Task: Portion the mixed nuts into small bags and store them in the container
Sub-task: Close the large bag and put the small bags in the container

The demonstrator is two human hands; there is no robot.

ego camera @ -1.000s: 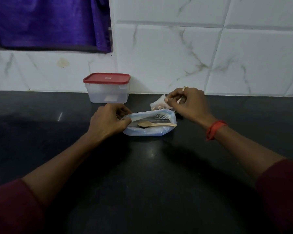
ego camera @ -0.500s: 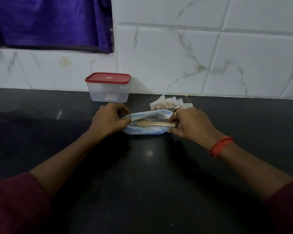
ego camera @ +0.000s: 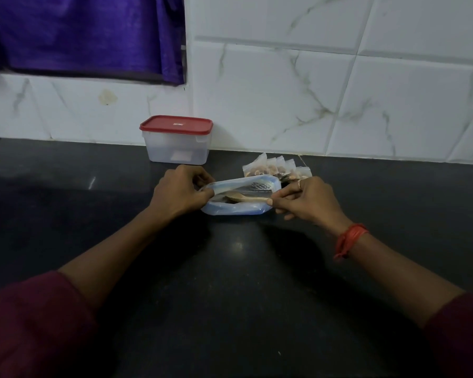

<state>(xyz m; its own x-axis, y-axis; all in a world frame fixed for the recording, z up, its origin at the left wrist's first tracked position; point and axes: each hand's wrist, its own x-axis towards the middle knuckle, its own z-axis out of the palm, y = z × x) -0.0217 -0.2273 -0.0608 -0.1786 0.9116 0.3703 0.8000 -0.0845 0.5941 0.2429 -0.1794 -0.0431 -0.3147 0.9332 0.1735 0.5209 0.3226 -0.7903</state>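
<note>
Left hand (ego camera: 179,190) and right hand (ego camera: 309,201) are each pinching an end of the big bag (ego camera: 238,210) on the table (ego camera: 230,282), with the spoon (ego camera: 243,198) lying across it. Small bags (ego camera: 276,169) are sitting filled just behind. Next, probably: opening the lidded container (ego camera: 176,148).

Place: a kitchen, domestic by its look.
Counter: the counter (ego camera: 230,309) was dark polished stone and ran back to the wall.
Wall: white marble-veined tiles (ego camera: 284,91) backed it.
Storage: a red-lidded plastic container (ego camera: 176,144) stood there.
Opening: a purple curtain (ego camera: 79,34) hung upper left.
</note>
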